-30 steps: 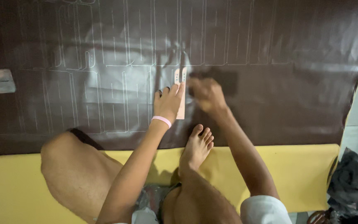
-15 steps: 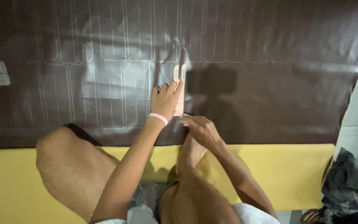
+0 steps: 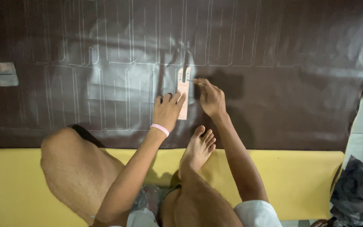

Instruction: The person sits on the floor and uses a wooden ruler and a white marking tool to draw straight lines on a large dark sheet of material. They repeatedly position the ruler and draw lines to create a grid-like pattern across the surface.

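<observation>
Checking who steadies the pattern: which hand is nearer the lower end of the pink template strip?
Left. The left hand presses on the pink template strip near its lower end; the right hand is at its upper right edge, fingertips beside the top.

Left hand (image 3: 167,110) pressed pale template strip (image 3: 183,93) flat on dark brown sheet (image 3: 274,63) | right hand (image 3: 210,97) traced its upper edge, marker too small to tell

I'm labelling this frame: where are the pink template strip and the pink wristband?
pink template strip (image 3: 183,103), head view, lower half of the strip.
pink wristband (image 3: 159,129), head view, middle of the band.
</observation>
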